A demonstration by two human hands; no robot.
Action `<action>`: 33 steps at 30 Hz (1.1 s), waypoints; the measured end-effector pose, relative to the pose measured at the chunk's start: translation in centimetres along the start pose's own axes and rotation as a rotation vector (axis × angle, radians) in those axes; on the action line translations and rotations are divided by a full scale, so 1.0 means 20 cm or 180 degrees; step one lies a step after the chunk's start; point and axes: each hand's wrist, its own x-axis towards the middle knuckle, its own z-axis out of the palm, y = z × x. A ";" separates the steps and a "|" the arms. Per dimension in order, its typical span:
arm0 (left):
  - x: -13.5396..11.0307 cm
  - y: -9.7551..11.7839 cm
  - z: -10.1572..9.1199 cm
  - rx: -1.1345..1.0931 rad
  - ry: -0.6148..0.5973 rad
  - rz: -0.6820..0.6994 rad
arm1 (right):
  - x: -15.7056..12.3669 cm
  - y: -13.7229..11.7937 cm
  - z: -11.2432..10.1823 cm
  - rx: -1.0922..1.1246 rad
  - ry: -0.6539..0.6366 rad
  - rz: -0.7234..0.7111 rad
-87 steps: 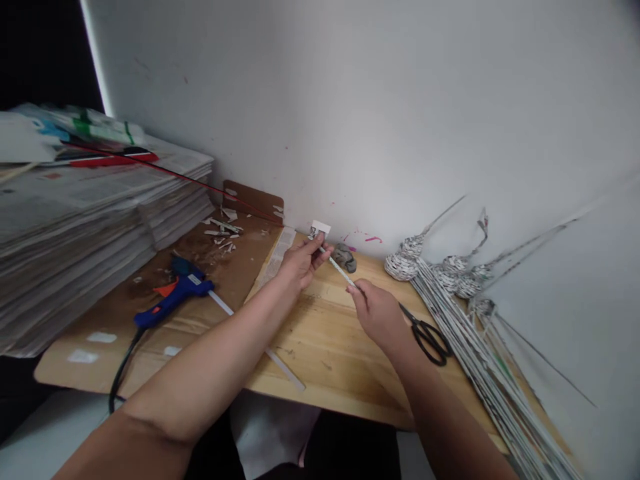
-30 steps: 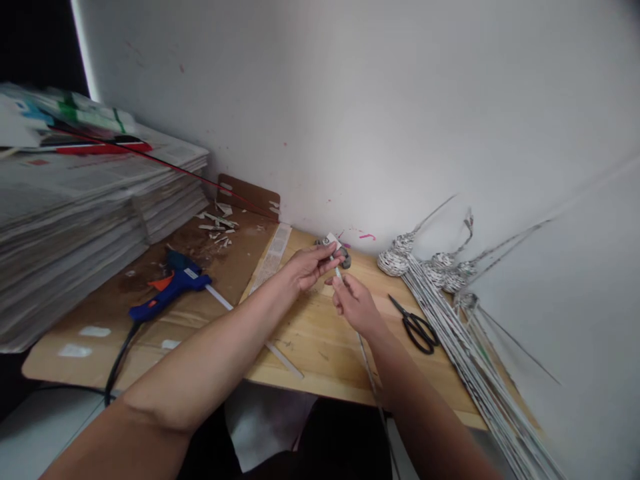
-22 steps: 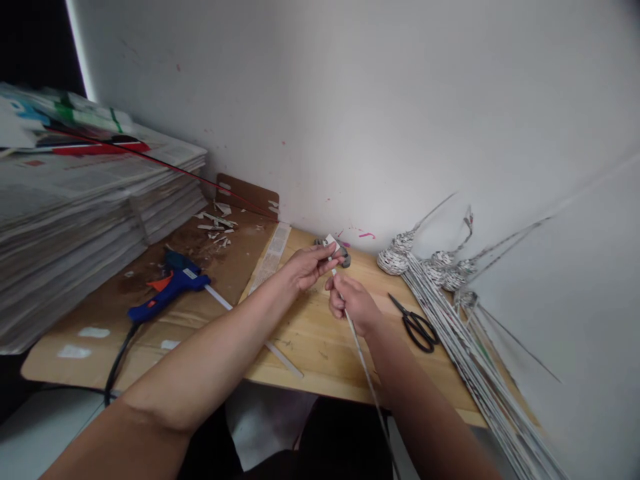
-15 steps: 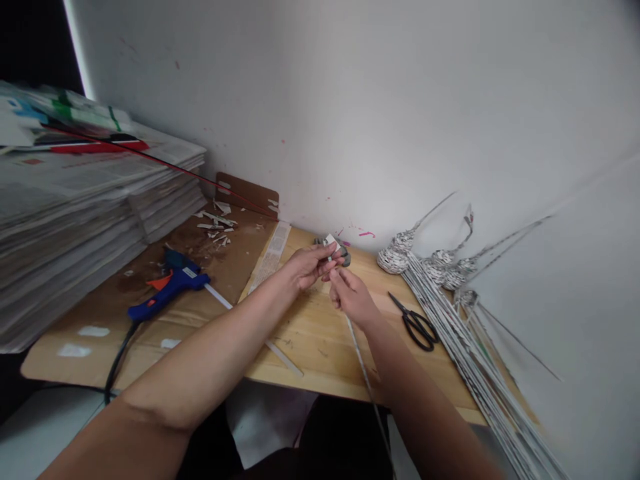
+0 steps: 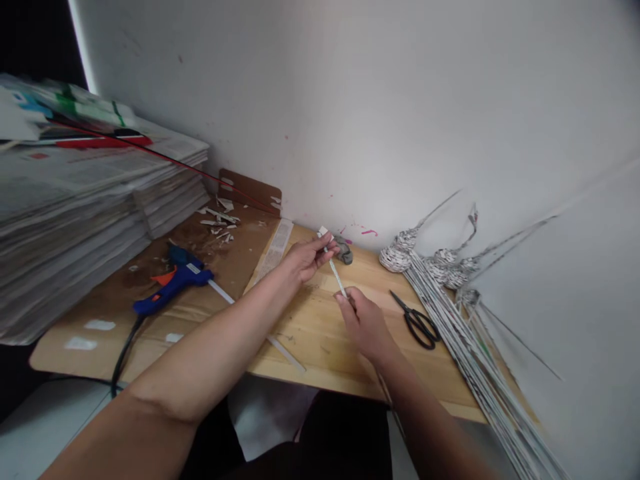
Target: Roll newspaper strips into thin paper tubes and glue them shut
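Observation:
A thin rolled-paper stick [image 5: 335,272] runs between my two hands above the wooden table. My left hand [image 5: 309,259] pinches its far end, where a small flat bit of white paper [image 5: 325,233] sticks out past the fingertips. Lower down and nearer to me, my right hand [image 5: 363,319] is closed around the same stick; its tail passes down along my right forearm. Just behind my left fingertips a grey lump [image 5: 344,251] rests on the table. To the right of my right hand lie black scissors [image 5: 419,325].
A blue glue gun [image 5: 173,288] lies on cardboard [image 5: 115,353] at left, beside stacked newspapers [image 5: 105,213]. Paper scraps [image 5: 219,223] lie behind it. Along the right are a bundle of paper sticks [image 5: 460,333] and woven paper pieces [image 5: 397,255]. A wall closes off the back.
My right hand has slid down the stick, away from my left hand, baring a length of it between them. My left hand has shifted only slightly.

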 end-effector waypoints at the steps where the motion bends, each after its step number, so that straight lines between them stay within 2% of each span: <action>1: 0.00 0.00 0.00 0.0005 -0.0002 -0.0005 | -0.03 0.01 -0.01 -0.0099 0.0063 -0.0025; 3: -0.01 0.00 0.01 0.0048 -0.0038 -0.0077 | -0.08 0.03 -0.03 0.0375 -0.0164 0.0254; 6: -0.02 -0.01 0.02 0.0102 -0.0099 -0.0207 | -0.13 0.04 -0.05 0.2059 -0.1037 0.1002; 8: -0.02 0.00 0.02 0.0071 -0.0082 -0.0221 | -0.16 0.05 -0.05 0.2798 -0.1412 0.1268; 10: -0.01 0.01 0.01 0.0020 -0.0006 -0.0182 | -0.19 0.05 -0.05 0.2696 -0.1333 0.1280; 13: -0.01 0.03 0.01 0.0002 0.0031 -0.0107 | -0.24 0.07 -0.04 0.1896 -0.0707 0.1004; 14: -0.01 0.03 0.01 0.0010 0.0001 -0.0107 | -0.25 0.07 -0.04 0.1852 -0.0611 0.0960; 16: -0.01 0.02 0.01 0.0003 -0.0059 -0.0146 | -0.27 0.08 -0.04 0.2382 -0.0832 0.1085; 18: -0.02 0.02 0.01 -0.0039 -0.0131 -0.0212 | -0.28 0.08 -0.04 0.3264 -0.1331 0.1301; 20: -0.03 0.02 0.01 -0.0070 -0.0231 -0.0262 | -0.29 0.08 -0.03 0.3830 -0.1729 0.1386; 22: -0.03 0.02 0.02 -0.0067 -0.0285 -0.0269 | -0.29 0.09 -0.02 0.3742 -0.1777 0.1373; 23: -0.03 0.02 0.02 -0.0064 -0.0265 -0.0250 | -0.28 0.09 -0.02 0.3444 -0.1638 0.1342; 25: -0.02 0.02 0.02 -0.0066 -0.0159 -0.0192 | -0.27 0.09 -0.03 0.2431 -0.1101 0.1160; 27: -0.02 0.02 0.02 -0.0069 -0.0069 -0.0139 | -0.24 0.07 -0.04 0.1243 -0.0465 0.0763; 29: -0.02 0.02 0.02 -0.0070 -0.0037 -0.0101 | -0.23 0.06 -0.05 0.0458 -0.0048 0.0367; 31: -0.02 0.02 0.02 -0.0069 -0.0027 -0.0110 | -0.22 0.06 -0.05 0.0484 -0.0057 0.0336; 33: -0.02 0.02 0.02 -0.0059 -0.0039 -0.0182 | -0.23 0.06 -0.05 0.1360 -0.0489 0.0702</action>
